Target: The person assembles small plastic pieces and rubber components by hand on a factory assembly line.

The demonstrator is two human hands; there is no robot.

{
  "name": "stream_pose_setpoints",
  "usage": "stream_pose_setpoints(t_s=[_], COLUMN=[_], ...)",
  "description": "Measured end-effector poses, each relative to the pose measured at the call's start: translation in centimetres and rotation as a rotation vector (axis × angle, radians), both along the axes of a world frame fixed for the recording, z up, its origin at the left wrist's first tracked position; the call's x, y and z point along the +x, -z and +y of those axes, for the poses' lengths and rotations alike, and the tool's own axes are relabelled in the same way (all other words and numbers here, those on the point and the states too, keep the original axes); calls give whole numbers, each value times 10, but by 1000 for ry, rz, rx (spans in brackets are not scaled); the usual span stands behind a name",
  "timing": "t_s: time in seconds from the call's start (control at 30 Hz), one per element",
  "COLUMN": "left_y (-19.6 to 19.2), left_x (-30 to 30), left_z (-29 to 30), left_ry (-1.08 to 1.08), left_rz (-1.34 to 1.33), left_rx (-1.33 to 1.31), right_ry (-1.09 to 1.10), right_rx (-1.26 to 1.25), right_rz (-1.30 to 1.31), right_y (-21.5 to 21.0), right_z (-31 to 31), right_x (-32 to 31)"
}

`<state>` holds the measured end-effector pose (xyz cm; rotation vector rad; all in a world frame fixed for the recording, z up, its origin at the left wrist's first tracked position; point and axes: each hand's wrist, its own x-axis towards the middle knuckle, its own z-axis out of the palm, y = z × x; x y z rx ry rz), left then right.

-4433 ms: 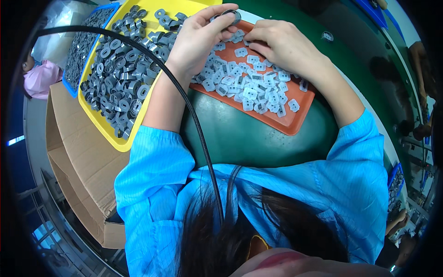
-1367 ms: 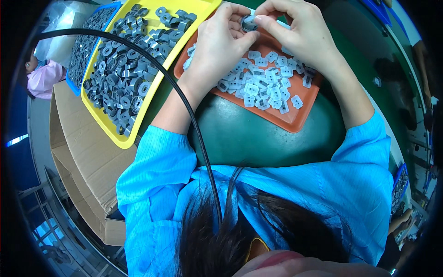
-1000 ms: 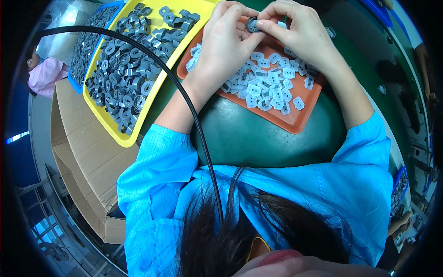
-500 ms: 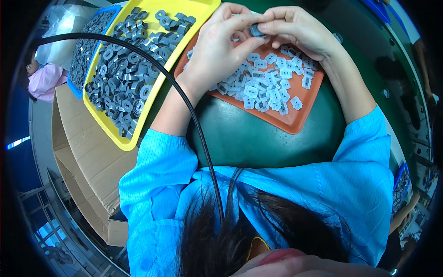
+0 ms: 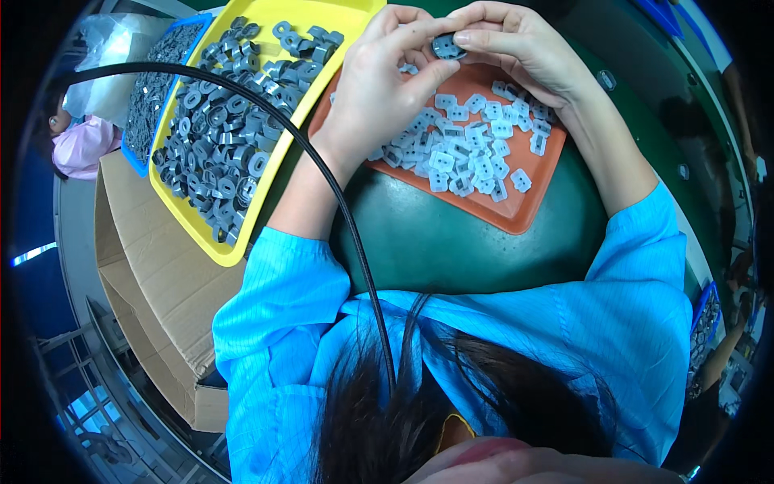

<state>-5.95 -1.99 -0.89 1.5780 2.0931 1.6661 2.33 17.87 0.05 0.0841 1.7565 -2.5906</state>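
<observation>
I see both hands raised over the orange tray (image 5: 516, 216) at twelve o'clock, left hand (image 5: 379, 89) and right hand (image 5: 516, 48) each with grip pinched on one small grey part (image 5: 446, 47), fingertips steadying its edges; yellow tray (image 5: 242, 242) sits at ten o'clock on the tabletop (image 5: 451, 250).
</observation>
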Motion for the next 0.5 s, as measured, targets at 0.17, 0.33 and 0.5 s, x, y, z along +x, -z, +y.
stream_pose_setpoints(t_s=[0.17,0.33,0.5], left_y=[-7,-9,-13], left_x=[15,5,-40], left_z=[0,2,-3], left_ry=[-56,166,-284], left_rz=[57,19,373], left_rx=[-79,-7,-107], right_ry=[-95,-166,279], right_rx=[14,141,840], right_rz=[-32,23,53], right_y=[3,6,41], right_z=[8,21,104], right_x=[2,1,-11])
